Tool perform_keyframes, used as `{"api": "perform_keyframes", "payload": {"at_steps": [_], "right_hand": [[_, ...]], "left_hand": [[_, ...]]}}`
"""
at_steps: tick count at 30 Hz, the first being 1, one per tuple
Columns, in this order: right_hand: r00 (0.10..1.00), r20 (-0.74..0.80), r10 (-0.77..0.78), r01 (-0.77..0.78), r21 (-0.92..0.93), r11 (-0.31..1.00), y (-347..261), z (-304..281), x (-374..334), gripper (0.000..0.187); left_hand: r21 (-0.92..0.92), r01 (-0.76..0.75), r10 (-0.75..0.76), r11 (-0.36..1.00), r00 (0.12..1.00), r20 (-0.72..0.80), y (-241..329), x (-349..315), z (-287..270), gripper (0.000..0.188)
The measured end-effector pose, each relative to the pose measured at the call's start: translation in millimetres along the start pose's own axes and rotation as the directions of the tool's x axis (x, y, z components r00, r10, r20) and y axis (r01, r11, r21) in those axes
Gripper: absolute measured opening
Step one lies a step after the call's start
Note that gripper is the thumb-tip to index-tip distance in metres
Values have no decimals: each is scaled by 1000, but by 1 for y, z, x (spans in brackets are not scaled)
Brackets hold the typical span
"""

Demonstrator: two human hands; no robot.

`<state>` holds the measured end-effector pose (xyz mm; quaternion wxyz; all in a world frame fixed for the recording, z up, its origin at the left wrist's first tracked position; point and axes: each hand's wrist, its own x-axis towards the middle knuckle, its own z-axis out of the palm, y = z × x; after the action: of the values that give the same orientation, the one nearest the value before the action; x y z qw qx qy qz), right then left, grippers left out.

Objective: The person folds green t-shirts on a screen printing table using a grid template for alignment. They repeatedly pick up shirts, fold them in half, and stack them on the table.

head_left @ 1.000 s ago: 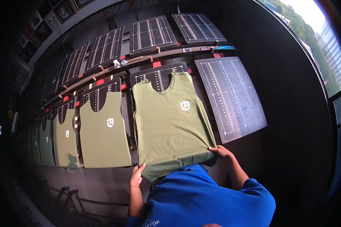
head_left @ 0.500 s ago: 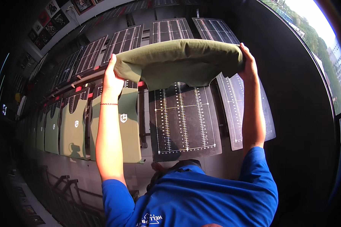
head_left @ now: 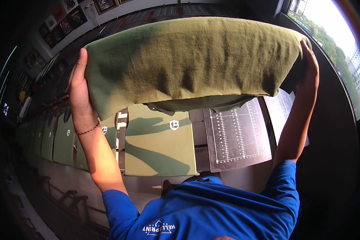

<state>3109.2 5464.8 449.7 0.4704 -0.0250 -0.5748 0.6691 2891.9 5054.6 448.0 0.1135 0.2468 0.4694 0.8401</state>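
Observation:
An olive-green fabric panel [head_left: 212,56] hangs stretched in the air between my two hands, its upper edge curving and its lower part rippled and folded under. My left hand [head_left: 82,86] is closed on its left end, thumb showing along the edge and the other fingers mostly hidden. On the opposite end, my right hand [head_left: 310,68] grips the cloth, with the fingers partly behind it. Below lies a flat olive-green garment piece [head_left: 158,138] with a white shield emblem, laid over a board; shadows of my arms cross it. The raised cloth hides that piece's far end.
To the right of the garment piece is a bare black board [head_left: 240,140] with white ruler markings, and another marked board [head_left: 282,108] stands beyond it. More green pieces [head_left: 64,136] on boards run leftward. Metal framing [head_left: 70,196] shows lower left; a window [head_left: 340,48] is upper right.
The cloth has come up and nearer, spreading wider as my hands moved apart. The boards have shifted rightward in view, so an emblem-marked green piece now lies before me instead of the bare board.

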Motion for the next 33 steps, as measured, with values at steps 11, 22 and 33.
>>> {"api": "perform_keyframes", "payload": {"at_steps": [11, 22, 33], "right_hand": [[899, -78, 431, -433, -305, 848, 123, 165, -63, 26], [854, -146, 500, -521, -264, 812, 78, 176, -163, 21], [416, -211, 884, -908, -55, 415, 229, 60, -428, 11]], "left_hand": [[140, 206, -202, 969, 979, -43, 13, 31, -230, 32], [85, 269, -264, 959, 962, -66, 11, -80, -252, 25], [197, 711, -632, 675, 695, -343, -246, -317, -381, 23]]}}
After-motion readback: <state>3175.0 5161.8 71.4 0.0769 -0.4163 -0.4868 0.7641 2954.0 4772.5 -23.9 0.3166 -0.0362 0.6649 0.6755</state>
